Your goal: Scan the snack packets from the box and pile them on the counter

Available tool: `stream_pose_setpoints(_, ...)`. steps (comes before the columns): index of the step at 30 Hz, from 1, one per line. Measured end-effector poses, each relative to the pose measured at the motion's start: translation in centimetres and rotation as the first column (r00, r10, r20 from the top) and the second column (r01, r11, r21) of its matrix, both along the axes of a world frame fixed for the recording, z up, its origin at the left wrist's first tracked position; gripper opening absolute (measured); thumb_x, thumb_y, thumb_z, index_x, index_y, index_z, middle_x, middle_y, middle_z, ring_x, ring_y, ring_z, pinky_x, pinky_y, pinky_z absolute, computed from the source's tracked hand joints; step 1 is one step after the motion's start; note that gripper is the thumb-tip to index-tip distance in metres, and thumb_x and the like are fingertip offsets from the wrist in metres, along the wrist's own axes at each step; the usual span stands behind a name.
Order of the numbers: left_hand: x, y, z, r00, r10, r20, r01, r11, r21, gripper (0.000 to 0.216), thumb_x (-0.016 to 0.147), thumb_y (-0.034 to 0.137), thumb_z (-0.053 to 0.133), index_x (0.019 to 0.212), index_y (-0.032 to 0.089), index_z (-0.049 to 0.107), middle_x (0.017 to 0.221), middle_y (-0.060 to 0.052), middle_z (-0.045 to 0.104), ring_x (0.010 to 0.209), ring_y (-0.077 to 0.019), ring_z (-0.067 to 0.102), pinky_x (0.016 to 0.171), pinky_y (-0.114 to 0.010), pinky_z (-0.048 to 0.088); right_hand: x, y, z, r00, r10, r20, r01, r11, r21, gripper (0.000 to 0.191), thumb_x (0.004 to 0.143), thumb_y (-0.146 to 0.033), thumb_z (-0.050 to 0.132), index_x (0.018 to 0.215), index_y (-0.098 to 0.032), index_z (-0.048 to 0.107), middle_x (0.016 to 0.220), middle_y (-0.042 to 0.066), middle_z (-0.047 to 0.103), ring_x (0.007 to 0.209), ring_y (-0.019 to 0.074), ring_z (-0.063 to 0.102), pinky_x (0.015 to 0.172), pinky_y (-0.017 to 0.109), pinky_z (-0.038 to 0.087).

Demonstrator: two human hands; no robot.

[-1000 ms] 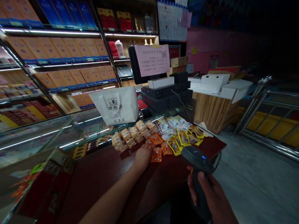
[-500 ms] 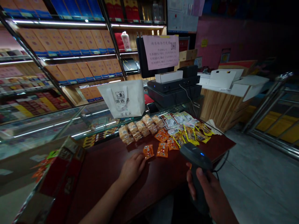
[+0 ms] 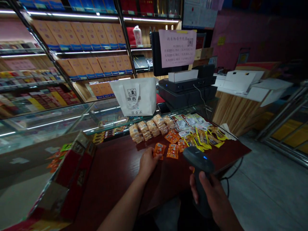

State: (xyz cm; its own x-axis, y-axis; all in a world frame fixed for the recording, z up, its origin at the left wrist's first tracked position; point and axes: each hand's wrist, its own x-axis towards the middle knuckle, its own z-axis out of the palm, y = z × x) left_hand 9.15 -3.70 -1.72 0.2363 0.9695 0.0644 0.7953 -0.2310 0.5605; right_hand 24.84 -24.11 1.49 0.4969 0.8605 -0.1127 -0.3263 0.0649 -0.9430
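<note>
My left hand [image 3: 148, 162] pinches near edge of orange packet [image 3: 159, 149], which lies flat on worktop [image 3: 113, 173] just past my fingertips. Looks light, with crinkly slick film and soft lumpy filling: take by sealed edge, not middle. My right hand [image 3: 211, 195] clenched round scanner [image 3: 197, 158] handle, head aimed toward packet. Other packets [image 3: 149, 127] in rows beyond.

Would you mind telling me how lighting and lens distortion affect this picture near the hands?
Head view: dim; the barcode scanner in the right hand is murky, the left hand on an orange packet is readable; shelf light strips glare on the glass case; edges bow.
</note>
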Motion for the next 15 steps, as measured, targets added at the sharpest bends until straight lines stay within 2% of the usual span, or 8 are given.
stream_pose_setpoints(3,-1.0,0.0,-0.5,0.962,0.033,0.273,-0.001,0.993,-0.118,0.022,0.082,0.039,0.067,0.076,0.021,0.055,0.065,0.001,0.064,0.061,-0.0165,0.061,0.056,-0.024,0.040,-0.4,0.0,0.5,1.000,-0.015,-0.016,0.015,1.000,-0.010,0.056,0.080,-0.070,0.070,0.099,-0.017,0.068,0.068,0.000,0.066,0.040,0.0089,0.050,0.036,0.021,0.041)
stream_pose_setpoints(6,-1.6,-1.0,-0.3,0.857,0.101,0.506,0.024,0.971,-0.236,0.029,0.080,0.049,0.064,0.081,0.021,0.054,0.053,0.004,0.059,0.045,-0.0134,0.054,0.047,-0.022,0.037,-0.9,0.1,0.9,0.999,0.019,-0.039,-0.019,1.000,0.010,0.059,0.078,-0.071,0.071,0.100,-0.017,0.067,0.068,-0.001,0.065,0.040,0.0083,0.049,0.036,0.020,0.041)
stream_pose_setpoints(8,-1.7,-2.0,0.2,0.781,0.136,0.610,0.039,0.963,-0.266,0.038,0.077,0.056,0.065,0.087,0.021,0.053,0.061,0.003,0.064,0.045,-0.0124,0.058,0.045,-0.021,0.040,-1.3,0.3,1.1,0.997,0.067,-0.027,-0.066,0.998,0.023,0.055,0.081,-0.070,0.070,0.097,-0.017,0.067,0.067,-0.001,0.064,0.040,0.0081,0.049,0.037,0.020,0.041)
stream_pose_setpoints(12,-2.0,-4.2,1.6,0.637,0.187,0.748,0.092,0.945,-0.314,0.049,0.074,0.062,0.067,0.096,0.023,0.048,0.092,-0.001,0.069,0.063,-0.0168,0.072,0.051,-0.025,0.054,-2.4,0.7,1.1,0.979,0.199,0.043,-0.201,0.978,0.054,0.052,0.087,-0.067,0.064,0.077,-0.016,0.064,0.058,-0.002,0.058,0.039,0.0074,0.048,0.041,0.020,0.040)
stream_pose_setpoints(15,-2.6,-5.4,2.7,0.582,0.166,0.796,0.121,0.951,-0.286,0.044,0.075,0.057,0.070,0.093,0.022,0.050,0.091,-0.001,0.069,0.070,-0.0175,0.072,0.055,-0.027,0.058,-3.4,1.1,1.1,0.961,0.270,0.056,-0.274,0.958,0.084,0.051,0.088,-0.067,0.064,0.077,-0.017,0.062,0.061,-0.001,0.059,0.041,0.0074,0.048,0.041,0.020,0.040)
